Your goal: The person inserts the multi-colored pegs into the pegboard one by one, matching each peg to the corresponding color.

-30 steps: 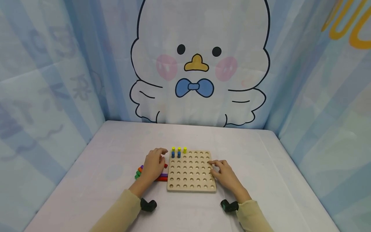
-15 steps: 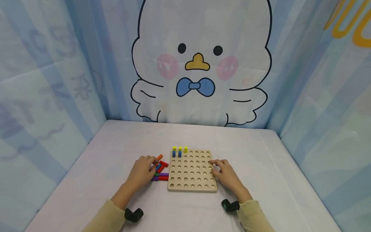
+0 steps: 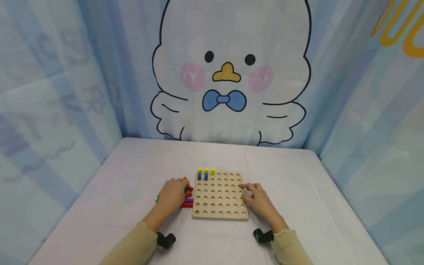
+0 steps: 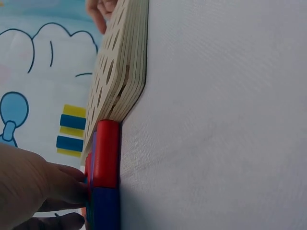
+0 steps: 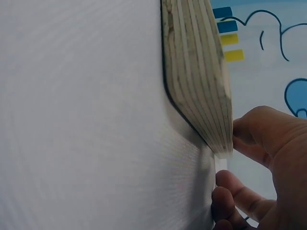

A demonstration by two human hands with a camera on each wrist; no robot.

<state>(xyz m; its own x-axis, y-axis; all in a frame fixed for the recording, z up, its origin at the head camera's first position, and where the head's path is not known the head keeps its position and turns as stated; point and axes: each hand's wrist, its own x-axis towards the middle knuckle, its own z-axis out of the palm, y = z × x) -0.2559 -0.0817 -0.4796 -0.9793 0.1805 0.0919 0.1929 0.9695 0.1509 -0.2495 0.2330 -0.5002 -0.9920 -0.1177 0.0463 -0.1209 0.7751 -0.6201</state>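
A square wooden pegboard (image 3: 216,201) lies on the table, with three yellow pegs (image 3: 213,172) upright along its far row and two blue pegs (image 3: 206,177) in the row before it. To its left lies a pile of loose coloured pegs, among them a red peg (image 3: 187,205) against the board's side. My left hand (image 3: 172,194) is over this pile and hides much of it; its fingertips touch pegs in the left wrist view, but whether they pinch one is hidden. My right hand (image 3: 260,200) rests its thumb and forefinger at the board's right edge.
A pale cloth covers the table (image 3: 298,191). Behind it hangs a curtain (image 3: 228,121) with a cartoon bird, and curtains also close in both sides. Dark wrist-worn devices sit below each hand.
My left hand moved away from the board to the left, uncovering several pegs, then came back right over the pile. My right hand stayed at the board's edge.
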